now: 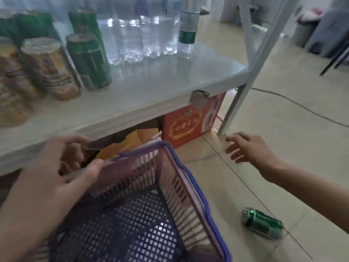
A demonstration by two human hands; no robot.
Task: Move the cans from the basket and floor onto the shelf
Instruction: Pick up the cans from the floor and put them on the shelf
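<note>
A green can (pixel 262 223) lies on its side on the tiled floor, right of the purple basket (pixel 190 178). The basket's mesh bottom shows no cans. On the white shelf (pixel 151 95) stand several cans: green ones (pixel 88 61) and gold ones (pixel 51 69) at the left. My left hand (pixel 56 171) hovers over the basket's near-left rim with fingers curled and apart, holding nothing. My right hand (pixel 249 148) is stretched out above the floor by the shelf leg, fingers spread, well above and behind the fallen can.
Several clear water bottles (pixel 136 35) fill the back of the shelf. A red carton (pixel 187 125) and brown cardboard sit under the shelf. The grey shelf post (pixel 245 80) stands at the right corner. A black cable (pixel 302 106) crosses the floor.
</note>
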